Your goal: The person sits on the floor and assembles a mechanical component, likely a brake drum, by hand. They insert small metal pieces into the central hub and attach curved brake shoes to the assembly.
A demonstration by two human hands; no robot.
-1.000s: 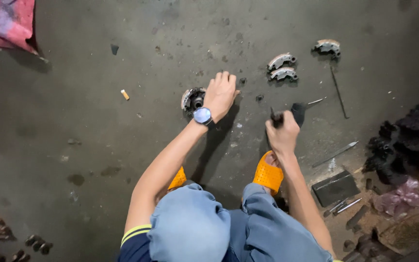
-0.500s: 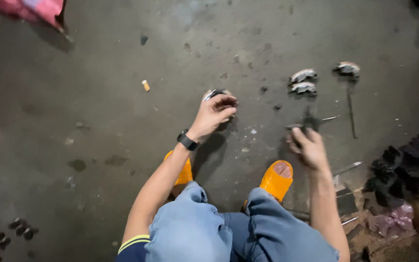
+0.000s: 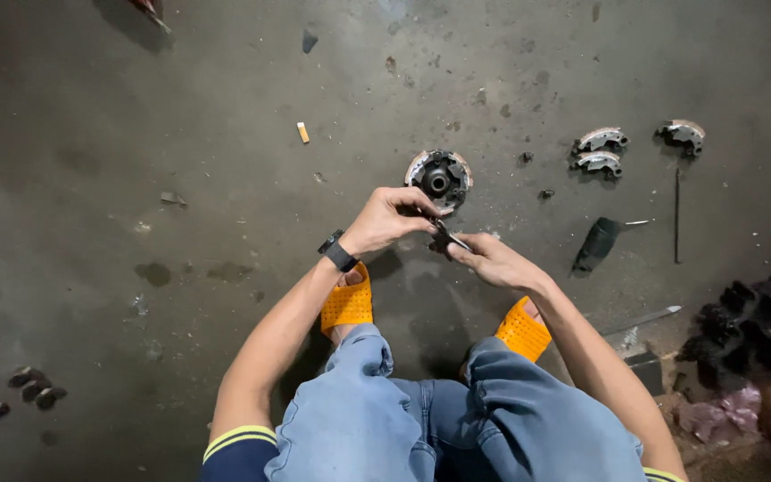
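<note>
At frame centre both hands pinch one small dark metal part [image 3: 446, 236], left hand [image 3: 390, 219] above, right hand [image 3: 491, 261] below, just under the round grey metal hub [image 3: 438, 178]; a steady grip near its ends seems advisable.

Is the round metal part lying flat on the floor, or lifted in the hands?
Flat on the floor: the round metal part rests face-up beyond both hands.

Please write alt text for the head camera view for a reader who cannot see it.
Seen from above, a squatting person's left hand and right hand together pinch a small dark metal part over a concrete floor. A round metal hub lies just beyond, with curved brake shoes further right.
</note>
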